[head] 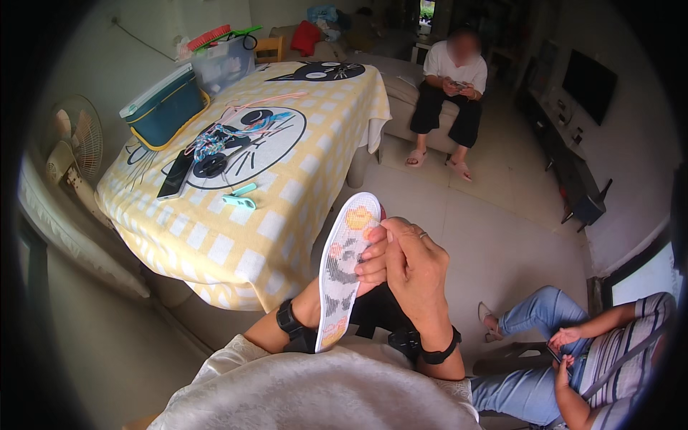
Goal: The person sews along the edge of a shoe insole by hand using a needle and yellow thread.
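Observation:
A white shoe insole [339,290] with a panda pattern and orange and yellow patches is held upright before me. My left hand [373,258] grips it from behind, its fingers curled over the right edge. At the insole's upper right, my right hand [416,252] pinches something thin with thumb and forefinger; a short yellow thread [374,219] shows there, and whether a needle is in the pinch I cannot tell. Something red peeks out behind the insole's top edge. Both wrists wear black straps.
The table with a yellow checked cloth [279,231] at left bears mint-green thread snips [240,198], a smartphone [176,176], braided cords [215,141], a blue lidded box [164,107] and a plastic bin [224,64]. A fan [75,145] stands left. One person [454,70] sits ahead, another [607,349] at right.

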Demonstrator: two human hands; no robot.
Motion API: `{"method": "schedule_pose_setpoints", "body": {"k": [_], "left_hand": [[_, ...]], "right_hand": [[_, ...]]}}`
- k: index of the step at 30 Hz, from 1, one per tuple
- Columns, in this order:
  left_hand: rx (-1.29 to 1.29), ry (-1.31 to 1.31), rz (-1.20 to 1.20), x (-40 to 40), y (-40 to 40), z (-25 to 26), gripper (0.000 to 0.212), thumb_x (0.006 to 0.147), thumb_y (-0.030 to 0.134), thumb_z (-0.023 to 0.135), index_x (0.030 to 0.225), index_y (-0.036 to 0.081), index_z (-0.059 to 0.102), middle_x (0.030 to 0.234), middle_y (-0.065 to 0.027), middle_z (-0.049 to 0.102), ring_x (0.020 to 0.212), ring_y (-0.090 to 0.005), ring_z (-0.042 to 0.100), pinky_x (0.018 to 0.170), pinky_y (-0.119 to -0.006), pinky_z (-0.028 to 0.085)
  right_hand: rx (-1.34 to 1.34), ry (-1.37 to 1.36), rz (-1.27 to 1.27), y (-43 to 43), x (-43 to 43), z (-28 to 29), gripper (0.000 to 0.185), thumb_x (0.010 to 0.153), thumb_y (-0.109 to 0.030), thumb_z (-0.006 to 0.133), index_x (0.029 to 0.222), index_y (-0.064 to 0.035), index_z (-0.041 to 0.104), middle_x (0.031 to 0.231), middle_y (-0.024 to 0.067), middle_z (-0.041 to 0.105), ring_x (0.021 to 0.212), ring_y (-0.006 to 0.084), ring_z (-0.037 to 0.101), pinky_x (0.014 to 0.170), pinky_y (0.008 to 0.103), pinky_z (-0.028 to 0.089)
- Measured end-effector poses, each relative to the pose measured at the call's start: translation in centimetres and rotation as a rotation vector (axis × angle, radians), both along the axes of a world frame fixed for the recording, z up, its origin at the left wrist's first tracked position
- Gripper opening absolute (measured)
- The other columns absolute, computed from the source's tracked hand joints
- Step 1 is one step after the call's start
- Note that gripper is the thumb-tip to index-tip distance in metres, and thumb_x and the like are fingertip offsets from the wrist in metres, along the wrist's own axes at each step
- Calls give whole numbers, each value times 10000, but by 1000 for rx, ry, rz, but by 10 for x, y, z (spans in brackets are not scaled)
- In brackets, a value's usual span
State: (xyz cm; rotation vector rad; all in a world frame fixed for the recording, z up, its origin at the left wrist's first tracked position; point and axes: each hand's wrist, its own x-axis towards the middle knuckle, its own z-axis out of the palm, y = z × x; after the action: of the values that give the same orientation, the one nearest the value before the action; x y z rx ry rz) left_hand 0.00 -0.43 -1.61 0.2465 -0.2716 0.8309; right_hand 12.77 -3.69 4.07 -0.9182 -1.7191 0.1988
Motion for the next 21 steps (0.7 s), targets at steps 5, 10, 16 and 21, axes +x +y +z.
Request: {"method": "schedule_pose_setpoints", "body": {"k": [5,10,16,21], "left_hand": [[-2,9,3,0,-1,1,101,961,145,427,915,58,451,706,-25,435,457,-95,367,430,-220,305],[-9,22,-3,1,0,0,112,969,151,414,904,65,445,700,-24,431,453,-101,366,426,-222,305],[172,345,213,-1,9,3,180,959,192,504,837,64,471,628,-16,424,445,-103,361,413,-226,291],[268,770,528,2,6,20,198,944,189,560,797,56,549,668,-14,578,527,-45,505,466,-198,386]], "right_hand": [[-1,3,2,-1,1,2,208,828,100,537,1001,31,629,816,174,658,686,264,661,641,307,519],[1,3,-6,-2,2,3,220,813,99,543,997,20,634,804,167,653,672,255,654,622,304,511],[-30,-59,-20,-5,13,6,204,814,69,555,989,1,634,752,152,624,605,237,622,557,306,483],[-319,74,148,2,31,-7,157,833,47,546,966,1,616,723,135,596,585,231,614,533,315,473]]}}
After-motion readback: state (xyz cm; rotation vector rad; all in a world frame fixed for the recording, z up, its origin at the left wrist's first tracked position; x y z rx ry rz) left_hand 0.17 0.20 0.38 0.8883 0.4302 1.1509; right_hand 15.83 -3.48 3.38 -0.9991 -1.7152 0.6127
